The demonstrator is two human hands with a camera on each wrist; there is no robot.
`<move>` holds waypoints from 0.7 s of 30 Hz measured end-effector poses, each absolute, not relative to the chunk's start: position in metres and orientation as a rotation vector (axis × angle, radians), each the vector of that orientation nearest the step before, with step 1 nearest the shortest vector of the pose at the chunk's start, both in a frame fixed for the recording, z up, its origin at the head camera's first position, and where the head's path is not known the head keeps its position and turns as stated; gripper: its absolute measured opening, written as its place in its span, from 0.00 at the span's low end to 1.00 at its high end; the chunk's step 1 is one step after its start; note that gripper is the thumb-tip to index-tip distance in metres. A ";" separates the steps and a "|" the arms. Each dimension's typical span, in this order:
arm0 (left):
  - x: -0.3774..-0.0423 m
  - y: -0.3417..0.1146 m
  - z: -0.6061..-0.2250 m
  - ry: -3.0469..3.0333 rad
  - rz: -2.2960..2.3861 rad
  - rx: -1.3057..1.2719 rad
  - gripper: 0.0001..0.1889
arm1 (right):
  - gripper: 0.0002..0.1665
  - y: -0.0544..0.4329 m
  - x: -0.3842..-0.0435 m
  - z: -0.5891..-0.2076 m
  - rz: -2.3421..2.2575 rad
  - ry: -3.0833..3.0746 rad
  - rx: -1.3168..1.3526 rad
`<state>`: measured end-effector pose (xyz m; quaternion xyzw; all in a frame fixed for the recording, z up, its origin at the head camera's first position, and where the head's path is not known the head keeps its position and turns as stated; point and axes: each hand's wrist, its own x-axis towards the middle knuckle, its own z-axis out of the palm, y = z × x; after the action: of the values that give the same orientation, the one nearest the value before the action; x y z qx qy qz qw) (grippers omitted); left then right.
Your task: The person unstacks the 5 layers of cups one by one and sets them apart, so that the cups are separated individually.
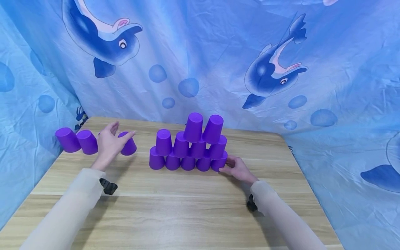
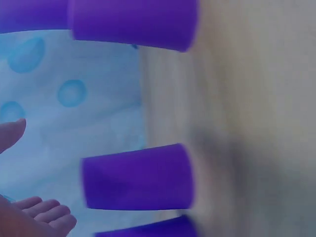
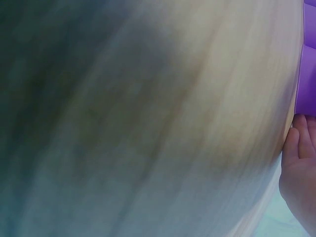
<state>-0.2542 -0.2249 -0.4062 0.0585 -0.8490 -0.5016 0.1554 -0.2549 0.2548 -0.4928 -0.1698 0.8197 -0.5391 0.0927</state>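
Purple upside-down cups stand in a stepped stack on the table, with a bottom row (image 1: 188, 163), a second row (image 1: 164, 142) and two top cups (image 1: 193, 127), (image 1: 213, 129). At the stack's right end, my right hand (image 1: 239, 169) touches the last bottom cup (image 1: 219, 161) with extended fingers; the right wrist view shows these fingertips against a purple cup (image 3: 307, 84). My left hand (image 1: 109, 140) is raised among separate cups at the left, thumb and fingers spread, holding nothing. Two cups (image 1: 67, 140), (image 1: 87, 141) stand left of it, another cup (image 1: 128, 144) right. The hand partly hides that area.
The wooden table (image 1: 187, 208) extends in front of the stack and to its right. A blue curtain (image 1: 212, 62) printed with dolphins and bubbles hangs behind the table and along its sides.
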 end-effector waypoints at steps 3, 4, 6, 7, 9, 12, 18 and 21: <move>-0.255 -0.218 -0.391 -2.399 -1.381 0.149 0.49 | 0.32 0.255 -0.255 -0.493 -1.599 2.439 -0.493; -0.254 -0.214 -0.387 -2.390 -1.369 0.140 0.48 | 0.32 0.255 -0.255 -0.493 -1.599 2.438 -0.487; -0.254 -0.205 -0.380 -2.378 -1.372 0.107 0.48 | 0.32 0.255 -0.254 -0.492 -1.597 2.439 -0.476; -0.254 -0.200 -0.377 -2.372 -1.378 0.087 0.47 | 0.32 0.255 -0.254 -0.492 -1.599 2.437 -0.475; -0.252 -0.187 -0.369 -2.365 -1.427 0.033 0.46 | 0.32 0.255 -0.253 -0.491 -1.602 2.424 -0.481; -0.248 -0.167 -0.357 -2.341 -1.524 -0.066 0.45 | 0.32 0.252 -0.249 -0.482 -1.602 2.391 -0.491; -0.240 -0.131 -0.333 -2.338 -1.694 -0.261 0.43 | 0.31 0.248 -0.242 -0.467 -1.595 2.359 -0.476; -0.238 -0.118 -0.325 -2.372 -1.746 -0.349 0.43 | 0.30 0.248 -0.242 -0.466 -1.599 2.367 -0.488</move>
<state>-0.2378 -0.1180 -0.3253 -0.1173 -0.7966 -0.5865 0.0877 -0.2416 0.2478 -0.4663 -0.1670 0.8107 -0.5478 0.1217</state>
